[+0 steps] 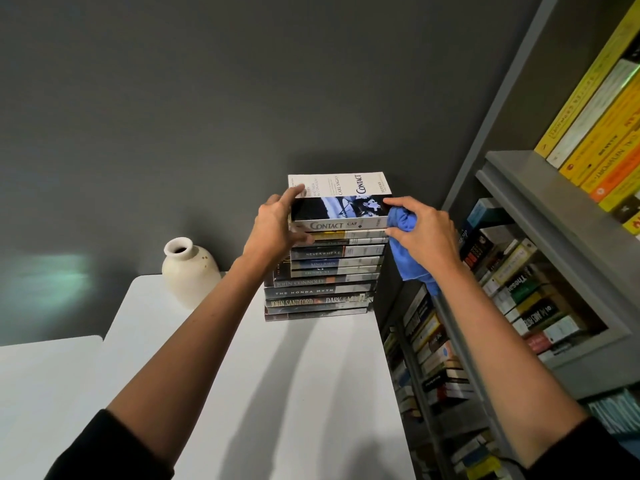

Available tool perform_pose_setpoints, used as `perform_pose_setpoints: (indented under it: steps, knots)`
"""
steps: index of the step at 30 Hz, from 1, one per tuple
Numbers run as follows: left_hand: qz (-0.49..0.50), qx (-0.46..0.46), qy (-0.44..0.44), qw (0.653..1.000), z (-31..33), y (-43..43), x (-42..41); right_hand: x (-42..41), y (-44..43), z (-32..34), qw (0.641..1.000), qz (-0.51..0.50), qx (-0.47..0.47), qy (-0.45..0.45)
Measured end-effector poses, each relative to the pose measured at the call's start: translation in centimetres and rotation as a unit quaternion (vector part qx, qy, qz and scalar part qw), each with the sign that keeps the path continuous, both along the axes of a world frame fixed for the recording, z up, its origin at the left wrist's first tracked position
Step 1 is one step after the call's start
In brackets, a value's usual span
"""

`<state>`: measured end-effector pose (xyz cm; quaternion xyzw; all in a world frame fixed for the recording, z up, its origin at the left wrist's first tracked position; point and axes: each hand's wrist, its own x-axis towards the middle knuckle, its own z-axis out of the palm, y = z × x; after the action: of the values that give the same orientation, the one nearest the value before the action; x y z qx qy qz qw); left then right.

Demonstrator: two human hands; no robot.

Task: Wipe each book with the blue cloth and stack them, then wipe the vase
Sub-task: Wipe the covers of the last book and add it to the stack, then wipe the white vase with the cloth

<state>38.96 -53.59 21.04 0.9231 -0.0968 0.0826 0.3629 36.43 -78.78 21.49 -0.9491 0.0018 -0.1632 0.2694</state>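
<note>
Gripping the top book (341,199) at both short ends, you've got it lying flat on the stack (322,282). Your left hand (277,226) curls round its left end, forefinger over the cover and thumb tucked below. Your right hand (422,233) clutches the blue cloth (410,265) bunched in the palm, fingertips touching the book's right end, and the loose cloth dangles beside the stack's right edge.

That paperback looks light and a bit bendy, and its glossy cover is likely to slide on the one below, so the ends are a sound hold. The stack is tall and its lower books sit offset to the left, so press gently or it may shift. The cloth is soft and limp.

The vase (188,275) stands well left of the stack on the same white table (294,375). It looks ceramic and breakable, so cup the round body rather than the narrow neck.

I count roughly eleven books in the stack, though the bottom ones blur together. There is one cloth and one vase. The bookshelf (519,174) right of the stack holds too many to count.
</note>
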Motion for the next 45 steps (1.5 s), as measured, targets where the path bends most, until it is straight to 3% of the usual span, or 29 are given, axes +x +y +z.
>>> perform_pose_setpoints:
  steps: [7,10,13,19,25,28,34,45]
  knots:
    - [0.063,-0.060,-0.033,0.996,-3.5,4.2,-4.1,-3.3,2.3,-1.5,0.986,-0.051,0.111,-0.117]
    - [0.109,-0.086,-0.017,0.990,-6.9,7.2,-6.1,-5.2,5.6,-3.3,0.976,-0.008,0.160,-0.150]
    - [0.171,-0.110,0.020,0.979,-10.3,10.7,-8.0,-6.7,9.8,-5.9,0.974,0.049,0.191,-0.113]
    - [0.254,-0.106,0.053,0.960,-13.2,17.1,-7.6,-8.5,17.5,-12.1,0.963,0.146,0.219,0.063]
    - [0.119,0.114,-0.068,0.984,-11.9,22.6,-1.5,-8.4,23.4,-15.6,0.938,0.127,0.287,0.149]
    - [0.048,0.176,-0.053,0.982,-11.9,23.9,1.6,-8.0,25.5,-16.9,0.928,0.105,0.316,0.168]
    - [0.064,-0.060,0.079,0.993,-13.8,23.6,3.9,-6.5,28.4,-18.0,0.937,0.065,0.315,0.139]
    - [0.175,-0.220,0.062,0.958,-13.0,25.0,3.3,-5.8,29.1,-18.8,0.920,0.011,0.353,0.168]
